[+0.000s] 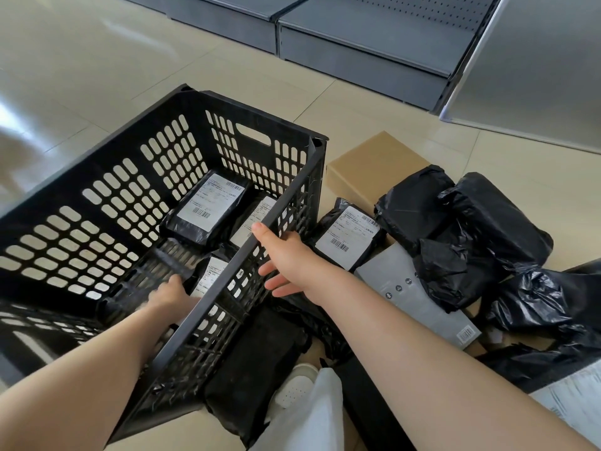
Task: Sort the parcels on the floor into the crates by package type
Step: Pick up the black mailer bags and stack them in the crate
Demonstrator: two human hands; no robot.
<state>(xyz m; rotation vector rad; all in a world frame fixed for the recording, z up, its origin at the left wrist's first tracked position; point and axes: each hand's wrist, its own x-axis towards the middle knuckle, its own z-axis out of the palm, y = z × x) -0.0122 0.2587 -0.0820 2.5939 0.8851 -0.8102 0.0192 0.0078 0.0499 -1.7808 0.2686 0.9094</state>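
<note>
Labels: white shipping labels with barcodes show on 3 black parcels in the crate [162, 177]; the print is too small to read. The labelled parcel [346, 237] on the floor just right of the crate has barcodes too, also unreadable. The grey flat box [419, 297] carries small round icons and a barcode.
Left hand [170, 296]: down inside the crate, blurred, on the nearest labelled parcel; whether the fingers are closed, I cannot tell.
Right hand [286, 255]: thumb over the crate's right rim, fingers spread and loose outside the wall, nothing clamped.
Floor pile: cardboard box [374, 164], black bagged parcels [481, 229], a black wrapped parcel [257, 369] against the crate's near wall.
Cut off: crate's left and near walls leave the view; pile runs off the right edge.
Room: bare tile floor [81, 60] beyond the crate; grey shelving [357, 50] further back.
</note>
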